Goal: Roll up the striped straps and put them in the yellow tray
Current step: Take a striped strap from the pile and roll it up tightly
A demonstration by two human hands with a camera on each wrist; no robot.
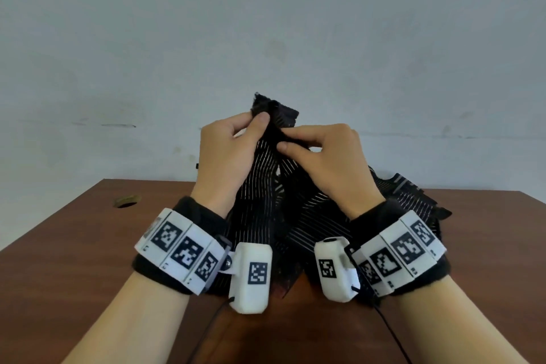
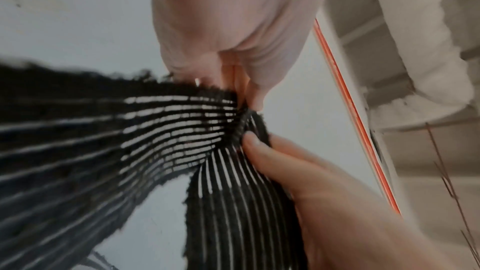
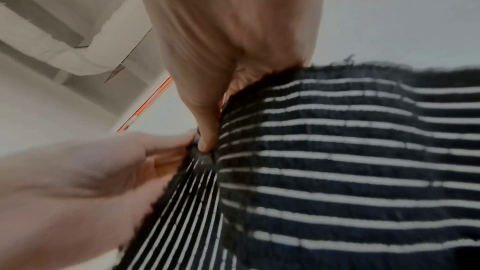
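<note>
I hold one black strap with thin white stripes (image 1: 266,180) up in the air above the table. My left hand (image 1: 257,122) pinches its top end between thumb and fingers. Right beside it, my right hand (image 1: 285,140) pinches the same strap with thumb and forefinger, and the two hands almost touch. The strap hangs down from there in two folds towards my wrists. In the left wrist view the strap (image 2: 182,126) bunches at the left hand (image 2: 241,89). In the right wrist view the right hand (image 3: 207,143) presses into the strap (image 3: 337,151). No yellow tray is in view.
A heap of more striped straps (image 1: 413,195) lies on the brown wooden table (image 1: 74,230) at the right, behind my right wrist. A small brownish spot (image 1: 128,200) marks the table's far left. A pale wall stands behind the table.
</note>
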